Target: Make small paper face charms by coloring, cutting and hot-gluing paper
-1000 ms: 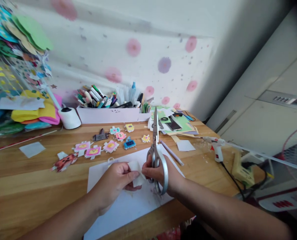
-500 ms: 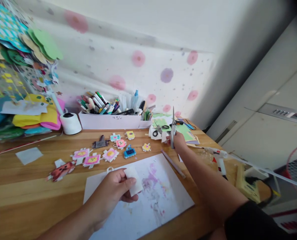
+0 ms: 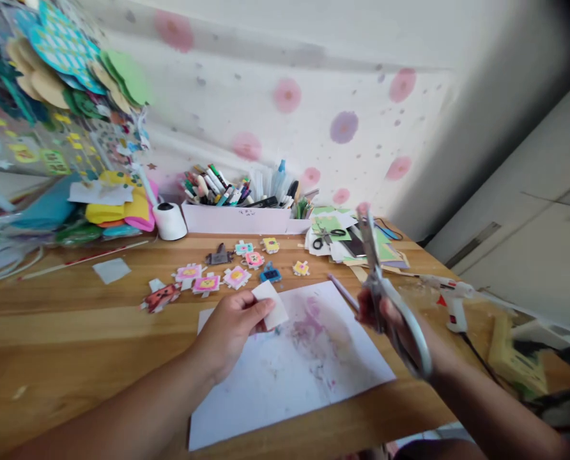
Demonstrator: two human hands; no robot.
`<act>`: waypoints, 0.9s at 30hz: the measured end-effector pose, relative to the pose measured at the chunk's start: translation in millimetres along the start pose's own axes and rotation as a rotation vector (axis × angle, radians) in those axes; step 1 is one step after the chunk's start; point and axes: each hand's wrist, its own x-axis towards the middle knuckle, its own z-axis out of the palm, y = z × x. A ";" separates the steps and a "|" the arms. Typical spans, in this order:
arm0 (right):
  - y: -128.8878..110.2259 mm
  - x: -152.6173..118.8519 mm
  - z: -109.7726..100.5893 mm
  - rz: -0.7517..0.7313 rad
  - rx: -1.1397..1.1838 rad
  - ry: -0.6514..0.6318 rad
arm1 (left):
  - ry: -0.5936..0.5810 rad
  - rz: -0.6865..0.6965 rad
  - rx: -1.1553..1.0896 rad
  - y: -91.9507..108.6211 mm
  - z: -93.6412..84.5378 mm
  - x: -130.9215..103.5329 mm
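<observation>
Between the thumb and fingers of my left hand (image 3: 239,326) is a small white piece of paper (image 3: 274,306), held over the stained white sheet (image 3: 266,396) on the table. My right hand (image 3: 385,313) is closed around a pair of large grey-handled scissors (image 3: 400,319). Their blades point up and away, and they look nearly together, though motion blurs them. A pale purple pencil-like stick (image 3: 343,292) lies on the sheet's right edge, just left of that hand. Beyond the sheet sit several small coloured paper cutouts with white tabs, among them a red one (image 3: 161,296) and a blue one (image 3: 270,273).
A long white box of pens (image 3: 237,218) stands against the wall. Black-handled scissors (image 3: 330,236) rest on stacked paper scraps (image 3: 340,220) at the back right. A glue gun (image 3: 450,291) lies at the right. A white lamp base (image 3: 170,222) and a loose paper square (image 3: 111,271) are left.
My right hand has lifted the scissors from beside the paper pile and brought them nearer, toward the sheet's right side. My left hand still holds the paper piece. The camera view has shifted.
</observation>
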 end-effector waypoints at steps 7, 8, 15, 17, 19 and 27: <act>7.4 -71.6 27.1 0.020 -0.356 -0.419 | 0.030 0.067 -0.015 4.3 1.9 -7.5; 5.3 -72.3 28.0 0.008 -0.421 -0.423 | 0.028 0.066 -0.013 4.9 2.7 -9.1; 3.9 -65.4 34.5 0.009 -0.213 -0.383 | -0.040 0.025 0.007 5.4 8.9 -15.8; 4.4 -59.2 45.7 0.032 -0.029 -0.327 | -0.087 0.012 0.053 4.0 11.4 -18.4; 1.7 -49.2 60.8 0.063 0.136 -0.282 | -0.137 -0.006 0.128 2.8 14.3 -21.8; -19.3 -18.0 101.6 0.155 0.255 -0.180 | -0.204 -0.031 0.281 4.3 18.6 -25.6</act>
